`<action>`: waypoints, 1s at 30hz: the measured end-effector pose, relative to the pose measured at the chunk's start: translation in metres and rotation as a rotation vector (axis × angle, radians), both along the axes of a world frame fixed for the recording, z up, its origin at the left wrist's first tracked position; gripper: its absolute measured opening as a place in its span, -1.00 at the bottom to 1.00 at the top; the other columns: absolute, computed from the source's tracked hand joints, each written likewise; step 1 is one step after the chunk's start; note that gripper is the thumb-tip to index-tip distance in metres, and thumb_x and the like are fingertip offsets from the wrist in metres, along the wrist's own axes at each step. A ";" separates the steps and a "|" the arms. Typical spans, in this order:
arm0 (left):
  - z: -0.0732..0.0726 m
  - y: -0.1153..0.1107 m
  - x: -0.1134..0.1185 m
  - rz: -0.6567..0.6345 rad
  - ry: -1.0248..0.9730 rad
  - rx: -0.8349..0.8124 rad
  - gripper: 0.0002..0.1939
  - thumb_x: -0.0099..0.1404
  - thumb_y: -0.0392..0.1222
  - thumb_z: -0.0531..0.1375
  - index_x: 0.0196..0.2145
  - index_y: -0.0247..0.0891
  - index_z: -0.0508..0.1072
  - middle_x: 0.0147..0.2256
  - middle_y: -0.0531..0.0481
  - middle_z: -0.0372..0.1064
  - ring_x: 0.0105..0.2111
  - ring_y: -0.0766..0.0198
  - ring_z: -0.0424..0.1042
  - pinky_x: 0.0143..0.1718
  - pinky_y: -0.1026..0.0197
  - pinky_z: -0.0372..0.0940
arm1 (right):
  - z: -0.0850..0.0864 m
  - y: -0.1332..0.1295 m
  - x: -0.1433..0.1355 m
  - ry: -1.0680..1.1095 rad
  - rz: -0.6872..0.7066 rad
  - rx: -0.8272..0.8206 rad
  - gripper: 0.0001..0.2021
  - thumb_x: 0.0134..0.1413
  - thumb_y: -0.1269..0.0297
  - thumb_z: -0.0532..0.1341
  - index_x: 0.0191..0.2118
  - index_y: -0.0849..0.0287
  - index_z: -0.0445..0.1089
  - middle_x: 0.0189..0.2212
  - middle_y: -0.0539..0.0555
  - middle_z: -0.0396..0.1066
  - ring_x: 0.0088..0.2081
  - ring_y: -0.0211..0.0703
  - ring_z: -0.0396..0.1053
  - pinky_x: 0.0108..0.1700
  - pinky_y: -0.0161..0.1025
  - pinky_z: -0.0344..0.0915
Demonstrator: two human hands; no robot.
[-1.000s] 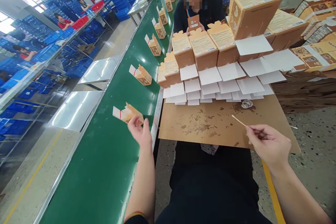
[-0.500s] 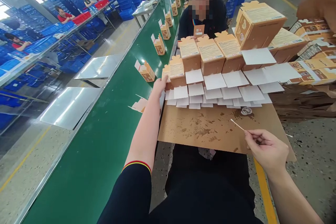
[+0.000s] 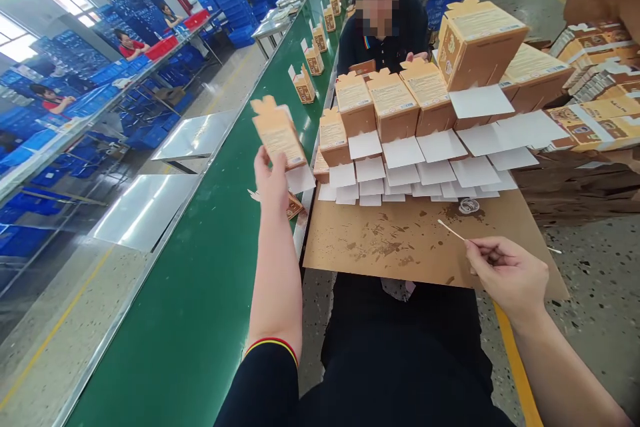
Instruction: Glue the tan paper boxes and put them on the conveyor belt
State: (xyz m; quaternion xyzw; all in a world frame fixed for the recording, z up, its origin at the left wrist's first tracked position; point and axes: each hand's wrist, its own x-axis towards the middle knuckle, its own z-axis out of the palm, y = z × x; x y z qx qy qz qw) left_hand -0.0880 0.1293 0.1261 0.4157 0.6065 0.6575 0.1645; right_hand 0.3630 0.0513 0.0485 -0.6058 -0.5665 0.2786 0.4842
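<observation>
My left hand point(image 3: 271, 177) grips a small brown carton point(image 3: 280, 137) with printed text, raised over the green conveyor belt point(image 3: 200, 267). The carton's scalloped top flap points up, and a white flap hangs out at its lower right. Behind my wrist, another carton point(image 3: 295, 205) on the belt is mostly hidden. My right hand point(image 3: 507, 273), over the cardboard sheet point(image 3: 370, 240), pinches a thin white cotton swab point(image 3: 451, 229) with its tip pointing up and left. A white tip point(image 3: 555, 251) also shows right of this hand; whether it belongs to the same stick I cannot tell.
Stacked cartons point(image 3: 395, 107) with white flaps point(image 3: 440, 149) stand along the sheet's far side. A clear coiled ring point(image 3: 469, 205) lies before them. A co-worker point(image 3: 385, 33) sits beyond. More cartons point(image 3: 303, 85) line the belt. Bundled flat cartons point(image 3: 595, 123) are stacked at the right.
My left hand has lifted a carton from the left end of the stack and carried it left over the belt. My right hand stays nearly in place with the swab.
</observation>
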 end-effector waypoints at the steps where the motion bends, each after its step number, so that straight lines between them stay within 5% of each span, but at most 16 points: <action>1: 0.007 -0.017 0.004 -0.044 -0.027 0.084 -0.45 0.32 0.21 0.46 0.15 -0.04 0.54 0.24 -0.18 0.57 0.31 -0.07 0.54 0.38 -0.18 0.43 | 0.000 0.001 0.001 0.006 0.005 0.005 -0.72 0.02 -0.05 0.49 -0.43 0.07 0.65 -0.58 0.08 0.51 -0.64 -0.11 0.41 -0.56 -0.17 0.48; 3: 0.014 -0.053 0.014 -0.110 -0.106 0.135 -0.40 0.22 0.23 0.54 0.12 0.00 0.58 0.27 -0.14 0.57 0.36 -0.10 0.52 0.41 -0.19 0.43 | 0.001 0.001 0.004 0.007 0.004 0.024 -0.73 0.04 -0.01 0.49 -0.43 0.08 0.65 -0.58 0.07 0.50 -0.64 -0.13 0.40 -0.56 -0.19 0.47; 5: 0.006 -0.086 0.025 -0.152 -0.180 0.068 -0.32 0.10 0.25 0.62 0.10 0.01 0.61 0.30 -0.15 0.56 0.38 -0.18 0.50 0.39 -0.20 0.46 | 0.001 0.001 0.010 -0.005 -0.013 0.049 -0.73 0.06 -0.02 0.50 -0.42 0.09 0.65 -0.57 0.08 0.51 -0.63 -0.13 0.42 -0.54 -0.20 0.48; 11: -0.078 -0.156 0.038 -0.086 -0.344 -0.196 0.00 -0.04 0.26 0.68 0.31 0.05 0.51 0.44 -0.28 0.43 0.43 -0.28 0.45 0.37 -0.26 0.47 | -0.003 -0.002 0.019 -0.096 -0.042 0.030 -0.66 0.17 -0.10 0.43 -0.38 0.08 0.61 -0.54 0.09 0.53 -0.57 -0.08 0.45 -0.46 -0.13 0.52; 14: -0.105 -0.177 0.042 -0.056 -0.334 -0.230 0.02 0.00 0.23 0.69 0.36 0.09 0.49 0.42 -0.25 0.45 0.45 -0.27 0.43 0.43 -0.34 0.39 | -0.003 0.013 0.027 -0.212 -0.065 0.029 -0.74 0.17 0.02 0.38 -0.37 0.10 0.60 -0.51 0.09 0.55 -0.49 -0.10 0.50 -0.34 -0.16 0.53; 22: -0.125 -0.160 0.084 -0.122 -0.406 -0.211 -0.01 0.03 0.27 0.66 0.34 -0.03 0.51 0.37 -0.29 0.51 0.42 -0.29 0.47 0.42 -0.31 0.43 | 0.002 0.080 0.045 -0.473 0.077 -0.089 -0.82 0.07 0.42 0.40 -0.48 0.08 0.45 -0.57 0.00 0.46 -0.47 -0.23 0.40 -0.28 -0.27 0.35; 30: -0.133 -0.145 0.087 -0.131 -0.383 -0.287 -0.08 -0.07 0.20 0.72 0.15 -0.16 0.54 0.16 -0.31 0.63 0.29 -0.19 0.60 0.38 -0.18 0.46 | 0.006 0.088 0.050 -0.507 0.082 -0.093 -0.79 0.02 0.45 0.42 -0.53 0.09 0.46 -0.58 0.02 0.47 -0.48 -0.20 0.38 -0.32 -0.22 0.31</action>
